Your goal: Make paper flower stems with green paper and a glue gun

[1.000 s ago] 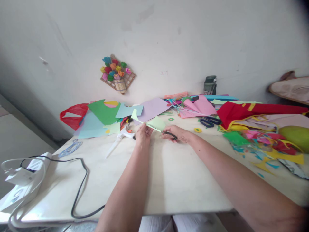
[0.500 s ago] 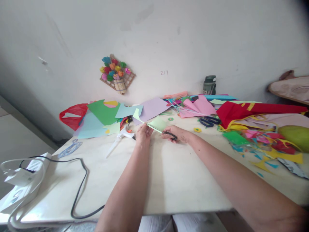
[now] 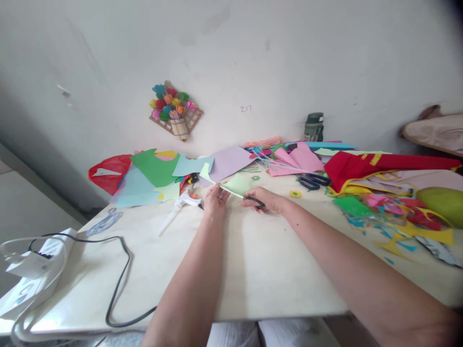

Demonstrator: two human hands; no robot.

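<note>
My left hand [image 3: 216,198] pinches a sheet of pale green paper [image 3: 237,183] above the middle of the table. A narrow tongue of that paper sticks up beyond my left fingertips. On the other side, my right hand [image 3: 265,201] is closed round the black handles of a pair of scissors [image 3: 257,202]. The blades point left along the paper toward my left fingers; the paper partly hides them. Just left of my left hand lies a white glue gun [image 3: 183,201]. Behind my hands is a small green paper flower [image 3: 255,178], and a yellow one [image 3: 295,194] lies to the right.
Coloured paper sheets [image 3: 154,168] lie along the wall. Dark blue scissors [image 3: 313,181] and a red apron-like cloth [image 3: 347,168] are at the right, with paper scraps [image 3: 394,231] in front. A power strip [image 3: 54,248] and black cord [image 3: 125,270] occupy the left. A bottle [image 3: 314,127] stands behind.
The paper and scissors have shifted very slightly between my hands. Both arms keep nearly the same position, and everything else on the table looks unchanged.
</note>
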